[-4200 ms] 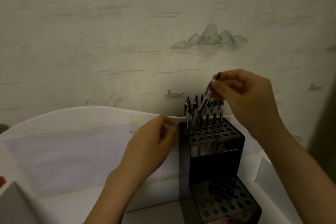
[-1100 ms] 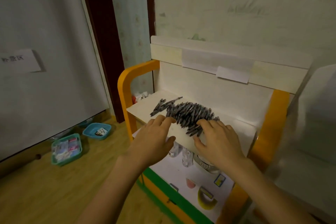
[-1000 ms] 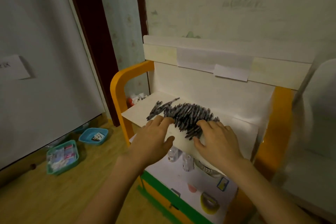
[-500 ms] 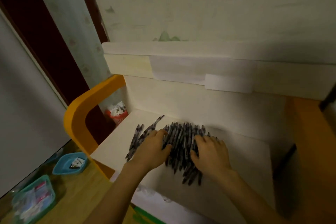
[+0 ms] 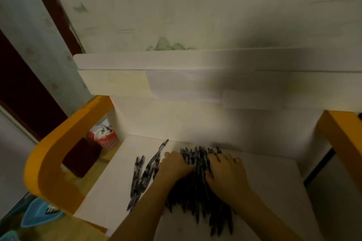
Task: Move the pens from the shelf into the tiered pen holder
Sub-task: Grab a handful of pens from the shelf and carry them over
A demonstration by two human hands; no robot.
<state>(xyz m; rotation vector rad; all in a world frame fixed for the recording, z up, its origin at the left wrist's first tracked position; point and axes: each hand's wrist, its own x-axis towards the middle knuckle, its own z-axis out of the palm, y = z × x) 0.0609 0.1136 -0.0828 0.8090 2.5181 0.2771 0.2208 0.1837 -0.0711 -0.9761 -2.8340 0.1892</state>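
a person leans over a white shelf [image 5: 109, 188] with both bare hands down on a heap of dark pens [image 5: 195, 188]. the pens lie flat in a dense pile at the middle of the shelf board, and a few stray ones lie fanned out just to the left of the pile. the left hand [image 5: 176, 166] rests on the left edge of the heap, fingers bent over the pens; whether it truly grasps any cannot be told through the blur. the right hand [image 5: 225, 174] lies on the right side of the heap, fingers spread and fairly straight, pressing on the pens rather than clenched around them. the shelf has thick orange side frames [image 5: 49, 166] and a pale back panel with paper taped across it. behind the left frame, on the floor, stands a small red basket [image 5: 105, 139] filled with white scraps. at the lower left corner sits a blue tray [image 5: 39, 213] on the wooden floor. the wall behind bears faint green painted hills.
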